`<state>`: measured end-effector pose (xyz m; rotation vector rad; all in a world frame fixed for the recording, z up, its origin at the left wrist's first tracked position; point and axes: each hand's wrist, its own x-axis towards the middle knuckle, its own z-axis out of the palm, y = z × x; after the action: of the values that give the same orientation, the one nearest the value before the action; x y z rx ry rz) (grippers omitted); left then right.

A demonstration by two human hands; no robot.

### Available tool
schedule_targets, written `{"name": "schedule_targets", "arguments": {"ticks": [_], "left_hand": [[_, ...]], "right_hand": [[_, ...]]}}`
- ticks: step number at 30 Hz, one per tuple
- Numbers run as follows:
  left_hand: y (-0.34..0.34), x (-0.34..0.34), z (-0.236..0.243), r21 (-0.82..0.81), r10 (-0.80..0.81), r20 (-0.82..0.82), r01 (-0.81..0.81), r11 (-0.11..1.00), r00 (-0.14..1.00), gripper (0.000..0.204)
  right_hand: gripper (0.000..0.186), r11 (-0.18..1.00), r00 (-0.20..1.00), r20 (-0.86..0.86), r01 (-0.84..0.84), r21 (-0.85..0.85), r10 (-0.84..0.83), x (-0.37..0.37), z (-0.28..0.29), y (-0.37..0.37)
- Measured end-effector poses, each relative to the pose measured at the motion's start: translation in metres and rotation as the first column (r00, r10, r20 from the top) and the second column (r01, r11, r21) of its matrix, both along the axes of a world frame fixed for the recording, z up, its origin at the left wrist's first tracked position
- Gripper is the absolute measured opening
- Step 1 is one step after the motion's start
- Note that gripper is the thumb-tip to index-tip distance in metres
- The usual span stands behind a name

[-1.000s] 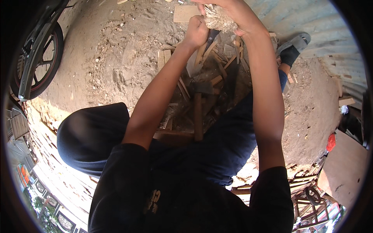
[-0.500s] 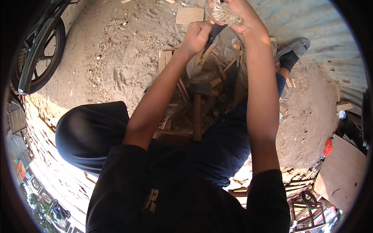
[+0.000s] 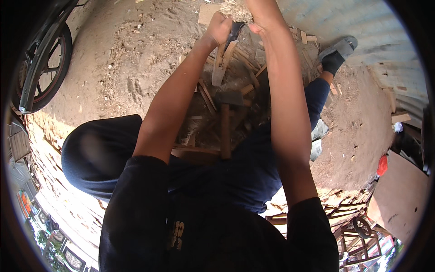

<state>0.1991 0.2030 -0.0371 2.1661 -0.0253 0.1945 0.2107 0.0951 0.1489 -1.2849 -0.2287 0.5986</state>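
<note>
My left hand point(image 3: 219, 28), fingers curled tight, grips a dark, flat, blade-like piece point(image 3: 235, 32) at the top centre. My right hand point(image 3: 263, 20) is closed around a frayed pale fibrous bundle point(image 3: 234, 10) just beside it, partly covering it; the bundle touches or nearly touches the dark piece. Below my hands lie split wood pieces point(image 3: 219, 68) and a tool with a dark head and wooden handle point(image 3: 225, 129), between my legs.
A wheel point(image 3: 53, 63) with a dark frame stands at the left. My slippered foot point(image 3: 337, 50) is beside a corrugated metal sheet point(image 3: 380, 27) on the right. A large board point(image 3: 398, 195), red plastic point(image 3: 382, 165) and wooden frames lie at the lower right, and a pale square piece point(image 3: 206, 13) at the top.
My two hands have shifted left with the bundle and the dark piece since a half second ago; my right forearm has swung left too.
</note>
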Motion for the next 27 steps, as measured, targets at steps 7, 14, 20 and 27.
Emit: {"name": "schedule_targets", "arguments": {"ticks": [7, 14, 20, 27], "left_hand": [[-0.039, -0.022, 0.043, -0.271, 0.003, 0.250, 0.067, 0.960, 0.968, 0.032], [-0.039, -0.010, 0.048, -0.203, -0.048, 0.199, 0.089, 0.975, 0.979, 0.029], [-0.042, 0.007, 0.040, -0.352, 0.027, 0.093, 0.007, 0.936, 0.995, 0.036], [0.106, 0.016, 0.015, -0.743, 0.207, -0.035, -0.164, 0.649, 0.978, 0.057]], "right_hand": [[0.024, 0.965, 0.961, 0.130, 0.255, -0.060, -0.245, -0.027, -0.006, -0.027], [0.025, 0.948, 0.912, 0.314, 0.305, -0.089, -0.264, -0.031, -0.009, -0.028], [0.025, 0.882, 0.914, 0.249, 0.384, -0.274, -0.320, -0.062, 0.014, -0.035], [0.024, 0.792, 0.794, -0.061, 0.608, 0.057, -0.605, -0.120, -0.040, -0.084]]}}
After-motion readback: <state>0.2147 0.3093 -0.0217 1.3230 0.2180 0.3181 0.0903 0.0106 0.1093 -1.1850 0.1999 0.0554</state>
